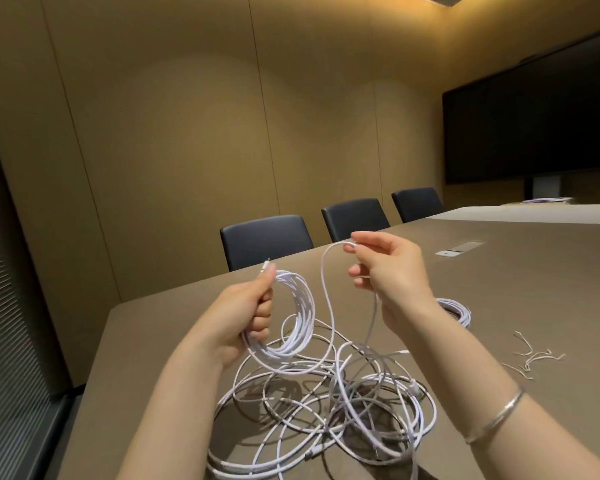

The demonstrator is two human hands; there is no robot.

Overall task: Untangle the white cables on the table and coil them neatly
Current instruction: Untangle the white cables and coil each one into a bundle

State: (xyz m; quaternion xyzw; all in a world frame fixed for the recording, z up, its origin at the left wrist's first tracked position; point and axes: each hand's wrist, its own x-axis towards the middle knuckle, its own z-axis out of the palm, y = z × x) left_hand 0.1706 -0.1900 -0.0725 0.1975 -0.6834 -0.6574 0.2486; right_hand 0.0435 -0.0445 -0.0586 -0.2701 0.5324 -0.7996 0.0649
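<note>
Both hands raised, left hand [248, 313] fisted, right hand [388, 271] pinching.

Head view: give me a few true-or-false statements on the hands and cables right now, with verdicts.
1. The left hand grips a bundle of coiled cable. True.
2. The right hand is open and holds nothing. False: it pinches a cable strand that arcs down towards the pile.
3. A tangled pile of white cable lies on the table below the hands. True.
4. A second coil lies on a chair. False: it lies on the table, beyond the right wrist.
5. A few twist ties lie on the table to the right. True.
6. The wall screen shows a picture. False: it is dark.
</note>
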